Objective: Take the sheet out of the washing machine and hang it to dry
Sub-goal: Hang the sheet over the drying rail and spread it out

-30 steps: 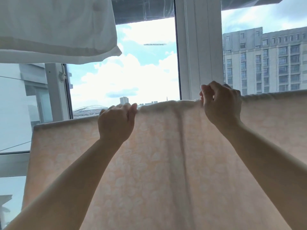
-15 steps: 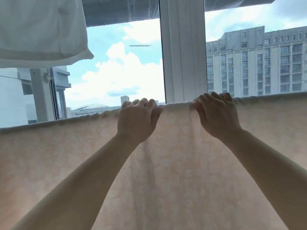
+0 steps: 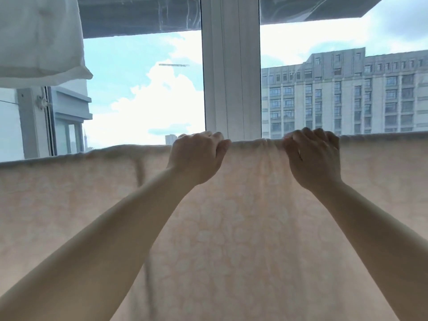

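The pale peach cotton sheet with a faint white floral print (image 3: 231, 228) is out of the washer and draped over a line or rail that its own top fold hides, so it hangs like a curtain across the lower half of the view, directly below the white vertical window frame post (image 3: 231, 77). It hangs doubled over that support probably so that its weight holds it in place while the cloth is spread flat; a small bunch of gathers sits in the top fold just under the post, between the two hands, which looks like the stretch in need of smoothing. The left hand (image 3: 199, 156) is raised to the fold just left of the post, knuckles up, fingers curled over the edge and clenched on the cloth. The right hand (image 3: 312, 158) mirrors it just right of the post, fingers hooked over the fold, thumb pressed on the near face. Both forearms reach up and inward. A white fabric item (image 3: 39, 38) hangs well to the upper left of the post, apart from the sheet.
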